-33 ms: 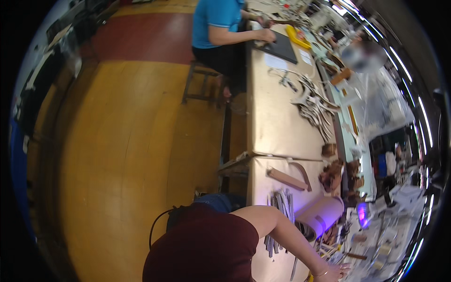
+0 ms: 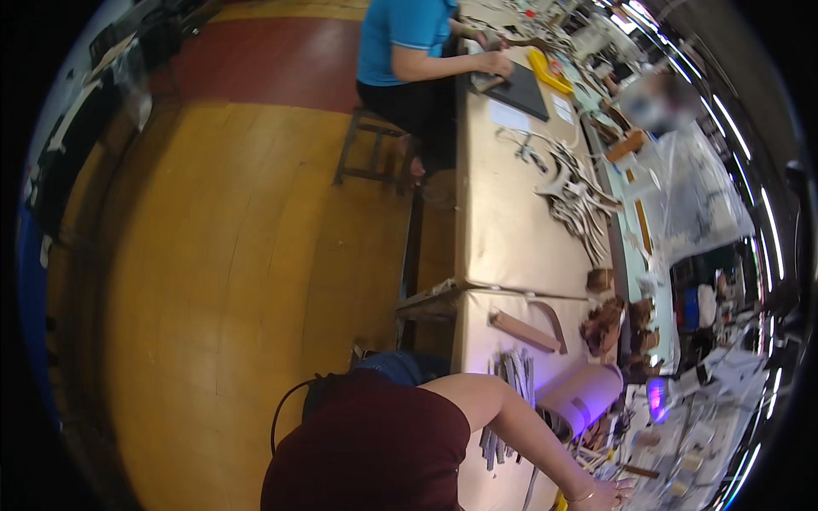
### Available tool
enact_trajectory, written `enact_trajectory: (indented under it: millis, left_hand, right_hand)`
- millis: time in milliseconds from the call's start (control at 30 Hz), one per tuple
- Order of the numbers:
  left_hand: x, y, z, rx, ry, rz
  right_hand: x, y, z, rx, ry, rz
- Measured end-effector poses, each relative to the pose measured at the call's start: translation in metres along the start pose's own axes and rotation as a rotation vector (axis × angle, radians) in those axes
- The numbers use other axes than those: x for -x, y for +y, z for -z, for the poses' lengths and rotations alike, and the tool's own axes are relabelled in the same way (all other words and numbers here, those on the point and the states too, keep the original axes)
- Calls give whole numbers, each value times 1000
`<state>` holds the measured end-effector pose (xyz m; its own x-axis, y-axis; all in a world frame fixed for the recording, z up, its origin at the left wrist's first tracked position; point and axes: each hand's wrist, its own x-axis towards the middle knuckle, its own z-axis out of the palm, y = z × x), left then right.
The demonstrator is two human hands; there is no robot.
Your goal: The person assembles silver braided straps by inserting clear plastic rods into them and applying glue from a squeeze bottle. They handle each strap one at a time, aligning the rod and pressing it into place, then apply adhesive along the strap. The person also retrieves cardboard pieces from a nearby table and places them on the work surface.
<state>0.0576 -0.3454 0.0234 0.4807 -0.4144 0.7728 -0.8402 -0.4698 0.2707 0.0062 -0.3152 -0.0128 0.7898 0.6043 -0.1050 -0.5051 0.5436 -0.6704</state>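
Note:
My left hand (image 2: 607,494) is low on the right, at the end of a bare arm reaching from a dark red sleeve over the bench. A thin bracelet circles its wrist and a ring shows on a finger. Its fingers look stretched out and slightly apart, with nothing visible in them. Closest to it are small loose pieces and a dark brown strip (image 2: 639,471). Beside my forearm stand a rolled brown sheet (image 2: 584,397), lit purple, and a bundle of grey strips (image 2: 512,379). My right hand is outside the picture.
A small lamp (image 2: 658,399) glows purple beyond the roll. Brown flat strips (image 2: 524,330) and crumpled brown pieces (image 2: 602,326) lie farther along the bench (image 2: 503,247). A co-worker in blue (image 2: 409,43) sits at the far end, hands over a black board (image 2: 524,94). Pale curved strips (image 2: 573,198) lie between us.
The scene has shifted slightly to the right in the picture. My left hand stays in nearly the same place. The co-worker's hands have moved a little over the black board.

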Motion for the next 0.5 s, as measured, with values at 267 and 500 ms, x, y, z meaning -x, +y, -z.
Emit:
enact_trajectory:
  millis: [267, 500]
  left_hand:
    - [85, -19, 66, -34, 145, 89]
    - [196, -48, 104, -185, 149, 304]
  right_hand:
    - [-27, 62, -68, 122, -32, -135]
    - [-62, 111, -86, 89, -81, -231]
